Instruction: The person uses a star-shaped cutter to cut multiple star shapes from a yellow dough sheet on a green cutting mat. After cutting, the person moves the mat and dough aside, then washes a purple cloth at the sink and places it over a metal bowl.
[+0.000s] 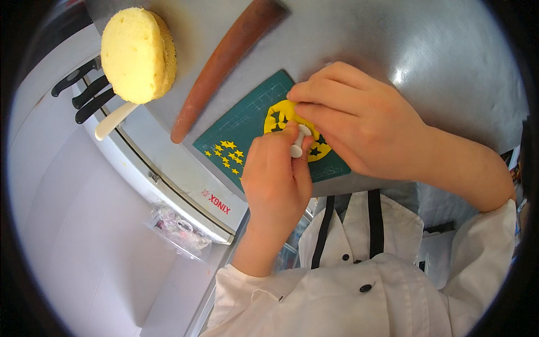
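A white plunger cutter (299, 145) is gripped in my left hand (273, 177), upright over a thin round yellow sheet (271, 122), probably fondant. Several star-shaped holes pierce the sheet, which lies on a green cutting mat (248, 113). My right hand (358, 118) reaches in from the right, its fingertips touching the sheet's upper edge; its thumb is hidden. To the left of my left hand, several small cut-out yellow stars (226, 156) lie scattered on the mat. The cutter's lower end is hidden behind my fingers.
A long brown tapered rolling pin (227, 63) lies beyond the mat on the metal table (345, 33). A round sponge cake (130, 54) stands at the far left, near black-handled knives (90, 90) and a pale handle (116, 122). A white appliance (177, 164) borders the table's left.
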{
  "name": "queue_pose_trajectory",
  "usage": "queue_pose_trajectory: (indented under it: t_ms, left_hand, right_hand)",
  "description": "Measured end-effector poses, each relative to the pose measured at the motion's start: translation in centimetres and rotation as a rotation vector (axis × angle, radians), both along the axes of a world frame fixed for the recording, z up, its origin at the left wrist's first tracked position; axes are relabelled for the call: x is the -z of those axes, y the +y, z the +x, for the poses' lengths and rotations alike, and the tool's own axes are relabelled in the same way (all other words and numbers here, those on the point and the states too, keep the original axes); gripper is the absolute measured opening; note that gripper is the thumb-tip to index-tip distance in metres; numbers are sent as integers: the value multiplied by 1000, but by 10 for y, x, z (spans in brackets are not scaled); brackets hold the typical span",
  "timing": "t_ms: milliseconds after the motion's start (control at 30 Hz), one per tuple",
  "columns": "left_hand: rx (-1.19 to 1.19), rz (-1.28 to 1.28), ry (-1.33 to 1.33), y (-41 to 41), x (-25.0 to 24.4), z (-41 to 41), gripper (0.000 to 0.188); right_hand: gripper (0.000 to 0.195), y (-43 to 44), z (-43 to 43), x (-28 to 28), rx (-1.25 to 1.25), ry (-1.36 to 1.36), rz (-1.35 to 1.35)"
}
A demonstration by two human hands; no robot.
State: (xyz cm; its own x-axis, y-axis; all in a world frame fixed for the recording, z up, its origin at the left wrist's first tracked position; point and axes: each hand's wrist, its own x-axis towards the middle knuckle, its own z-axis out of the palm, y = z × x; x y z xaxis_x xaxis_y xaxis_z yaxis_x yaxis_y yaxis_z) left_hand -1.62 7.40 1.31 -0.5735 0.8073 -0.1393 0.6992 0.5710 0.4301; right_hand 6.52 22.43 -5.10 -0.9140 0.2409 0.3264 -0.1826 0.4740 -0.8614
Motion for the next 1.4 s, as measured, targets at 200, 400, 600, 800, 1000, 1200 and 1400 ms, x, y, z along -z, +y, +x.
queue_pose_trajectory:
  t_ms: [200,400,600,800,1000,1200,1400]
  left_hand:
    - [76,75,-64,6,-3,-2,22]
    - [62,19,-42,6,-5,-5,15]
    - [-44,44,-54,-9,-1,7,16]
    - [-652,359,-445,-51,-23,34,20]
    - [-855,423,-377,-103,-23,7,19]
    - [-792,43,-285,-111,-11,13,16]
    - [-743,-36,-199,-94,-8,20,16]
  right_hand:
    - [34,4,3,-12,-50,-40,-25]
    - [31,14,4,-13,-152,-26,23]
    - [34,1,7,-15,-114,-69,40]
    - [36,2,2,-19,-106,-107,76]
    - [37,4,-2,-14,-155,-145,127]
    - [35,3,-1,-13,-116,-86,145]
    - [44,2,1,-14,-102,-96,66]
